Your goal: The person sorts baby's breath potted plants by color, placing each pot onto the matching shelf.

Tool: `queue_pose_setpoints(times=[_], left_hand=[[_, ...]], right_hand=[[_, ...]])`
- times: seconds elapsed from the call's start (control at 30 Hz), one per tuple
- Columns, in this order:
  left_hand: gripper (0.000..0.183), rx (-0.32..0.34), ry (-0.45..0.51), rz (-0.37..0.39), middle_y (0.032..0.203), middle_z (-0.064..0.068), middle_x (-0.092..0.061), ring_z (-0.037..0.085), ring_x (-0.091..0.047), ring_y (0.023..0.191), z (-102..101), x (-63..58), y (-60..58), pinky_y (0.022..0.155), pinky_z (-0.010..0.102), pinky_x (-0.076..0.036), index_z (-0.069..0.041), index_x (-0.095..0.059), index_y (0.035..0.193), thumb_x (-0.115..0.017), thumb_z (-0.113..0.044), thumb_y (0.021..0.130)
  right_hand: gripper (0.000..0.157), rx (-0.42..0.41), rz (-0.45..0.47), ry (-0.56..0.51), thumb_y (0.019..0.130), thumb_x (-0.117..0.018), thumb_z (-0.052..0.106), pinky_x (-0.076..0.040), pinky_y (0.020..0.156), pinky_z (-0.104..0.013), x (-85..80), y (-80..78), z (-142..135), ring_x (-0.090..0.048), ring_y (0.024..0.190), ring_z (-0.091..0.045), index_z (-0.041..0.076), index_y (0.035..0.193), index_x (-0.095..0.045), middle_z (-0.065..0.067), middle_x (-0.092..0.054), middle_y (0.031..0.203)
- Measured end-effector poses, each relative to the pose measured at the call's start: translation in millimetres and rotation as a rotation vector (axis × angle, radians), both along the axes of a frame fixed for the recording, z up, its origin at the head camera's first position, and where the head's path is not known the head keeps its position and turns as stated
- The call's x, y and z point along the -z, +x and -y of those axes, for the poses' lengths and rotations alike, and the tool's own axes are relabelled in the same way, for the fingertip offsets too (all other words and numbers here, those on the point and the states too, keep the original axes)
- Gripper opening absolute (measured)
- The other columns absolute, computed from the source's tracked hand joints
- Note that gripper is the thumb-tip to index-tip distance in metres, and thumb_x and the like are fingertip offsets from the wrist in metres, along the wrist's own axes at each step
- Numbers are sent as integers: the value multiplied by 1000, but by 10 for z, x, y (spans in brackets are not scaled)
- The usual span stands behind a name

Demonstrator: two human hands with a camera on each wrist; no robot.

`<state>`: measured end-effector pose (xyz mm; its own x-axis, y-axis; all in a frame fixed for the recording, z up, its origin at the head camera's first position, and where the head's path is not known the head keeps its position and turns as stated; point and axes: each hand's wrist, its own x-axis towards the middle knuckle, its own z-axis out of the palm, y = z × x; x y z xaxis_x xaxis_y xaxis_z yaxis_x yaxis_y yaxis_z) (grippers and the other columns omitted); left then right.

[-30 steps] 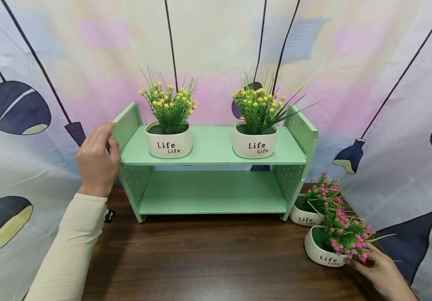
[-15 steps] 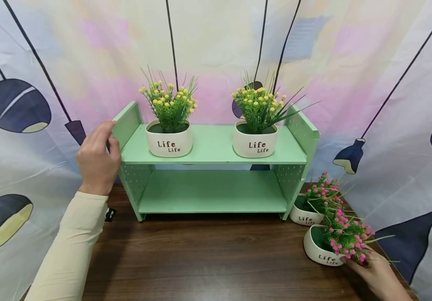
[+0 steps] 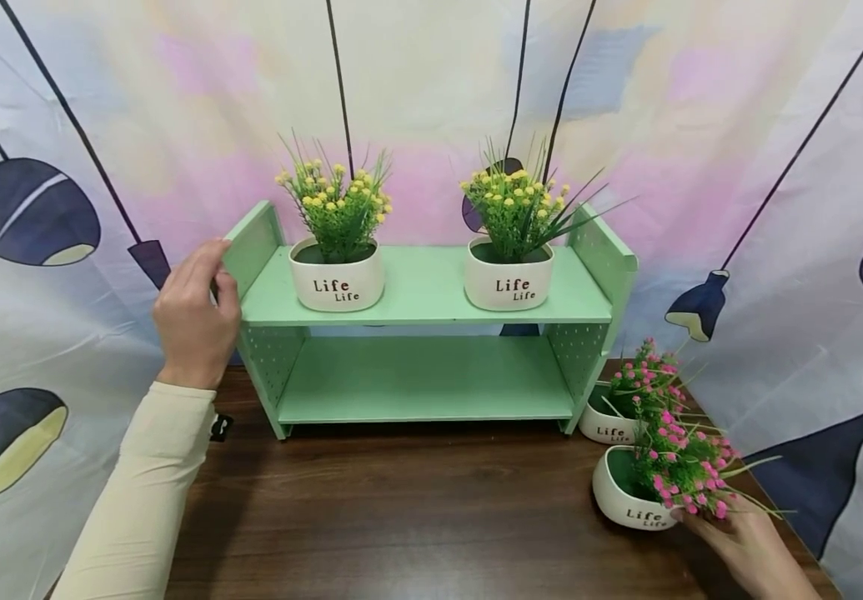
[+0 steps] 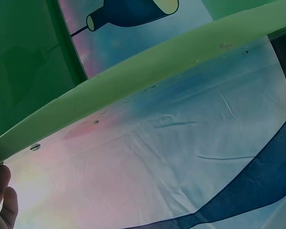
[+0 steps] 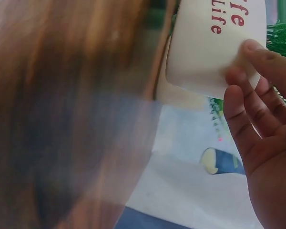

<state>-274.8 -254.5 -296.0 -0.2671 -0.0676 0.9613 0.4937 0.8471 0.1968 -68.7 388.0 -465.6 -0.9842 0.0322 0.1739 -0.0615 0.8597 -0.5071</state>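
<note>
My left hand (image 3: 194,317) holds the upper left side panel (image 3: 253,246) of a light green two-tier shelf (image 3: 423,323), fingertips at its edge. In the left wrist view, some bent fingers (image 4: 7,202) show beside the green panel. At the lower right, my right hand (image 3: 754,542) grips the right end of a white oval flowerpot (image 3: 614,500) lettered "Life Life", planted with pink artificial flowers (image 3: 682,462). The right wrist view has the thumb on the pot's lettered face and the other fingers around its end. Some fingers are hidden by the flowers in the head view.
Two matching pots with yellow flowers, a left one (image 3: 337,283) and a right one (image 3: 509,283), stand on the top tier. Another pink-flowered pot (image 3: 605,423) sits by the shelf's right foot. A patterned curtain (image 3: 416,83) hangs behind the dark wooden table (image 3: 401,517).
My right hand has moved slightly left, carrying the pink-flowered pot with it. The left hand stays at the shelf's side panel.
</note>
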Motion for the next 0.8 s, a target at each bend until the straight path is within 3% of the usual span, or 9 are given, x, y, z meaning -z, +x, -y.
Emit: queue_pose_setpoints(times=[0.3,0.37,0.43,0.53,0.63,0.8], left_hand=[[34,-14,1,15,131,12,-73,47,-69,114,8,-2,9,93,64,-55,-4,-73,129,-53,-6,101],[34,-14,1,16,131,12,-73,47,-69,114,13,-5,1,93,64,-54,-4,-72,129,-52,-7,101],[34,-13,2,15,131,12,-73,46,-69,115,14,-8,-6,94,64,-54,-4,-72,129,-52,-7,101],[34,-13,4,14,132,12,-73,46,-69,115,13,-9,-11,95,63,-55,-4,-72,129,-52,-8,102],[34,-13,6,11,131,13,-73,46,-69,114,10,-6,-8,94,63,-55,-3,-72,129,-52,-7,102],[34,-20,-1,6,131,13,-73,47,-69,111,-11,-3,-1,91,64,-55,-3,-72,129,-52,-7,102]], right_hand=[[40,-47,-145,-59,95,-80,16,-48,75,-7,-115,42,196,-47,108,23,0,130,-72,-20,-70,129],[42,-62,-157,-67,95,-80,16,-43,78,-3,-151,34,238,-45,111,24,0,132,-71,-16,-70,131],[44,-74,-158,-87,95,-80,17,-42,80,-2,-194,22,282,-43,114,26,1,135,-70,-2,-68,134],[43,-81,-161,-127,96,-79,15,-47,79,-7,-257,-4,356,-44,113,26,2,135,-69,24,-61,131],[44,-88,-126,-213,98,-78,16,-54,77,-15,-323,-34,457,-49,112,23,5,139,-68,39,-52,128],[37,-102,-172,-208,95,-80,14,-56,72,-21,-416,-86,654,-54,104,16,9,131,-73,31,-62,120]])
